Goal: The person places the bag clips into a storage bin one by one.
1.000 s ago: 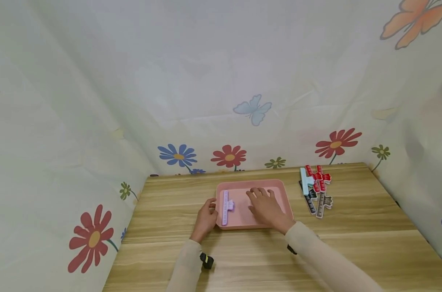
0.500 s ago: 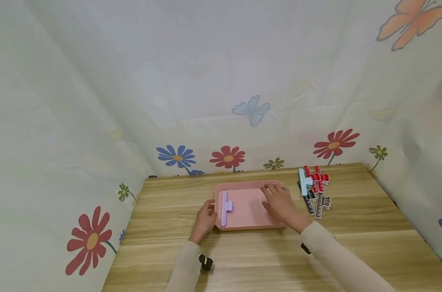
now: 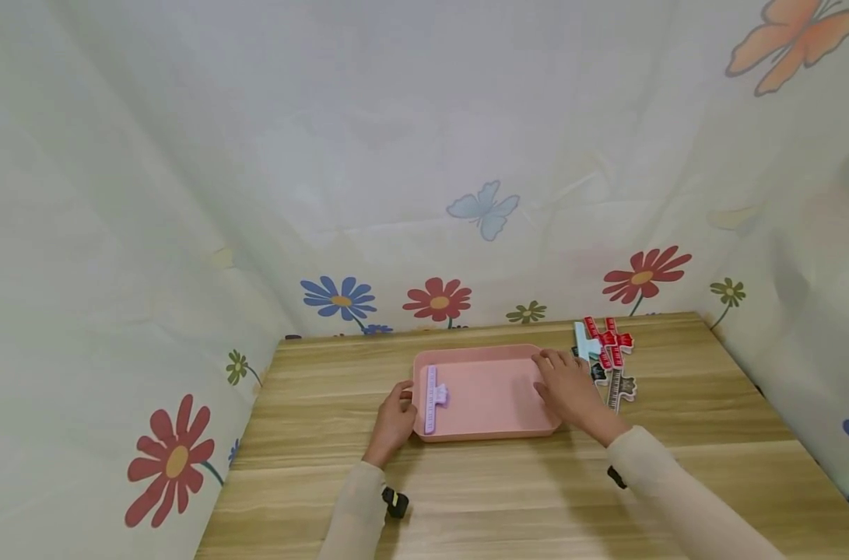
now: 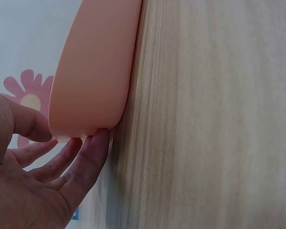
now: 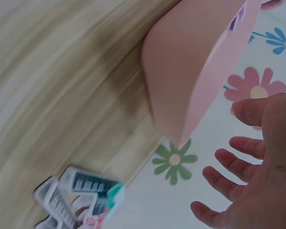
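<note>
A pink tray (image 3: 490,389) lies on the wooden table, with a lilac ruler-shaped clip (image 3: 432,399) inside along its left side. My left hand (image 3: 394,420) is at the tray's left end. In the left wrist view, its loosely bent fingertips touch the outer wall and the thumb tip is at the rim. My right hand (image 3: 571,393) hovers over the tray's right edge, fingers spread and gripping nothing. Right of it lies a group of clips: a light-blue clip (image 3: 584,342), red clips (image 3: 616,350), and dark clips, including a grey-black one (image 3: 620,387). The hand partly hides the group.
The wooden table (image 3: 312,412) meets a pale flowered curtain (image 3: 368,194) at the back and on both sides. Black bands with small devices (image 3: 396,503) are on the wrists.
My right hand has moved rightward from above the tray's middle to its right edge, toward the clips. The left hand, the tray and the lilac clip have stayed in place.
</note>
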A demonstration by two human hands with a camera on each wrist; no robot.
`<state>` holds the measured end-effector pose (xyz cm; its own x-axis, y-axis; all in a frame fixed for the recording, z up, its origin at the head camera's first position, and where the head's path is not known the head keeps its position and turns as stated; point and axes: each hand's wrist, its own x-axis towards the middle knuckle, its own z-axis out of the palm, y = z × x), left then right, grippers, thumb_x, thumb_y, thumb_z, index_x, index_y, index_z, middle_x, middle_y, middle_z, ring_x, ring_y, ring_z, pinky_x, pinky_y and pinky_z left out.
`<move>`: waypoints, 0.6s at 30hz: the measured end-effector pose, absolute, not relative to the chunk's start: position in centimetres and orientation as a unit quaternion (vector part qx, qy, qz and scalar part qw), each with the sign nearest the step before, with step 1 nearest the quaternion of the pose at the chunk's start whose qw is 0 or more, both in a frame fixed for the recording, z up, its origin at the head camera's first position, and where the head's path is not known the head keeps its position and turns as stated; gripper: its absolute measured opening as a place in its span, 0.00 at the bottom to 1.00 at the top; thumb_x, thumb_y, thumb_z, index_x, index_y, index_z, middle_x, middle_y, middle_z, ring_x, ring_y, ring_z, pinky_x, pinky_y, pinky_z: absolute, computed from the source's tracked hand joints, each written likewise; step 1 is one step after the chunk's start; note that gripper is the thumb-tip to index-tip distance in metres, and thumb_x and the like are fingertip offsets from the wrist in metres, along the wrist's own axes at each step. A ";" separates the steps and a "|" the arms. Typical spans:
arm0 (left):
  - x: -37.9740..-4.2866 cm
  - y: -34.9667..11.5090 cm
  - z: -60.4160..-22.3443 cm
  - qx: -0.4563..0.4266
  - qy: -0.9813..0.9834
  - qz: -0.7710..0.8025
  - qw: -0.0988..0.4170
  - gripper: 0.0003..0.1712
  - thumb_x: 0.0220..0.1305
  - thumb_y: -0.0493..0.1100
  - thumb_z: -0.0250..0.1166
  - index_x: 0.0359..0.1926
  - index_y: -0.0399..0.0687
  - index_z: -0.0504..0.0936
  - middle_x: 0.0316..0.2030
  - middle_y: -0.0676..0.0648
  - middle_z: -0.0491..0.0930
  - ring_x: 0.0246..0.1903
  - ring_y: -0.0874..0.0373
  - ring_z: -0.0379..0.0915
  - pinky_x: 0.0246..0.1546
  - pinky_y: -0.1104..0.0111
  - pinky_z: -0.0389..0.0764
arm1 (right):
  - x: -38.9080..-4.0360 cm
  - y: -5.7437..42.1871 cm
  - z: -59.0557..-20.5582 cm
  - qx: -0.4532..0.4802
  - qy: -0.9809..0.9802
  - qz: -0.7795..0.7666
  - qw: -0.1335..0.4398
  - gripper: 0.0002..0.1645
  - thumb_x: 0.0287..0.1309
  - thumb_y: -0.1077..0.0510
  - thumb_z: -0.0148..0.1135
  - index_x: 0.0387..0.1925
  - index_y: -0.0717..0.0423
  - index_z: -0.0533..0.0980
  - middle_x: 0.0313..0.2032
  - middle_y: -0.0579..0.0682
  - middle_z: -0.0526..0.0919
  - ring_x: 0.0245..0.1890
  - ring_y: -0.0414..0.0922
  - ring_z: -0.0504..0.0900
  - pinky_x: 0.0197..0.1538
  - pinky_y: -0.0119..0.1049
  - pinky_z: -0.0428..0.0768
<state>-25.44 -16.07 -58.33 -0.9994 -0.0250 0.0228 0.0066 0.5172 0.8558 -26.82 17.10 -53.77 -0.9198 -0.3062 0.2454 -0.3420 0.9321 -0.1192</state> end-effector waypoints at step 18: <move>-25.5 -16.1 -58.4 0.004 -0.870 -0.493 0.015 0.26 0.59 0.32 0.52 0.60 0.44 0.69 0.48 0.37 0.77 0.45 0.49 0.78 0.37 0.66 0.79 | -27.4 21.9 -54.5 0.146 -0.984 0.074 0.067 0.28 0.60 0.55 0.54 0.61 0.57 0.67 0.61 0.60 0.70 0.60 0.62 0.67 0.56 0.70 0.63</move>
<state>-25.49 -16.11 -58.45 -0.9995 -0.0217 0.0228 0.0085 0.5137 0.8579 -27.38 21.88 -54.51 -0.9485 -0.2774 0.1528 -0.2971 0.9465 -0.1257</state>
